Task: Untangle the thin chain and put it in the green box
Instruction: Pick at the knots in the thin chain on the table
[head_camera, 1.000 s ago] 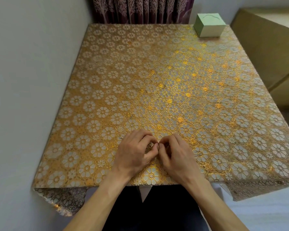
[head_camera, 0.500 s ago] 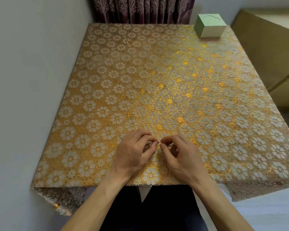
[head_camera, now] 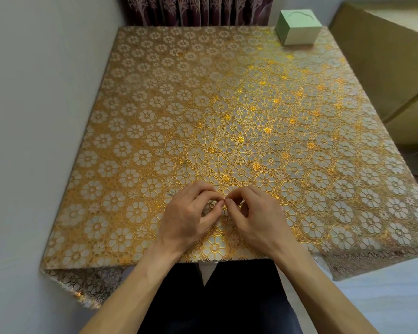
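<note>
We see a glossy, embossed tablecloth [head_camera: 227,116], plastic-looking, its gold flower lines catching the light. At far right, the box [head_camera: 299,32] looks like matt green card. The far curtain [head_camera: 198,10] is patterned cloth. Near us, the chain [head_camera: 212,202] glints like metal.

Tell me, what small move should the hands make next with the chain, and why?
Probably draw the two pinches gently apart to loosen the tangle. The left hand and right hand pinch the thin chain close together; it looks bunched between them, and the green box stands at the table's far right corner.
</note>
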`<state>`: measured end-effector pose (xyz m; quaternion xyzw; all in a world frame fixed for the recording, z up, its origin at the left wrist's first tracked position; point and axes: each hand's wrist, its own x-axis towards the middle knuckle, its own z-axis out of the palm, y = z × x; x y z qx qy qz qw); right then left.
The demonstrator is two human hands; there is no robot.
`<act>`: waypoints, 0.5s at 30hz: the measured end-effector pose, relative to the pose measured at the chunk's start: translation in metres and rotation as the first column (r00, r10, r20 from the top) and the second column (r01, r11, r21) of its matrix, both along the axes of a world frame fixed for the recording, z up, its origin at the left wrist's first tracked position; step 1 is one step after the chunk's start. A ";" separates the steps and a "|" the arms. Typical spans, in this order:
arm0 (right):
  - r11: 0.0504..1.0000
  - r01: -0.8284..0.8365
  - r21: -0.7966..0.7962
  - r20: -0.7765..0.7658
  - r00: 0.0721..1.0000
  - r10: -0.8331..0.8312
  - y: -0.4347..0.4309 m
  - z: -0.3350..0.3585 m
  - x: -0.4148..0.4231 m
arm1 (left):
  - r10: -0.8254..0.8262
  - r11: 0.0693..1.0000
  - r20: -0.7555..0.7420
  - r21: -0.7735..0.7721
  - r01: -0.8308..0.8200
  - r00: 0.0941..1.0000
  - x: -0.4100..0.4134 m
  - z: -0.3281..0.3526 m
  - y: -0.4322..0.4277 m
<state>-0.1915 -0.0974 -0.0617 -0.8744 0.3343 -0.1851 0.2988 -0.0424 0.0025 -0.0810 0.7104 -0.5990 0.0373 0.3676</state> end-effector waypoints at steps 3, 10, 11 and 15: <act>0.998 -0.052 -0.037 -0.042 0.998 0.051 0.001 -0.001 0.000 | 0.007 1.000 -0.005 0.027 -0.007 1.000 0.000 0.000 -0.001; 0.997 -0.067 -0.044 -0.021 0.998 0.066 0.004 -0.002 -0.001 | 0.030 0.996 -0.222 0.092 -0.010 0.975 0.001 0.004 -0.001; 0.997 -0.063 -0.044 -0.012 0.998 0.063 0.003 -0.002 -0.002 | 0.031 0.994 -0.245 0.110 -0.004 0.969 0.001 0.004 -0.001; 0.997 -0.060 -0.041 -0.030 0.998 0.059 0.000 -0.005 -0.003 | 0.034 0.988 -0.259 0.156 0.007 0.965 0.002 0.005 -0.003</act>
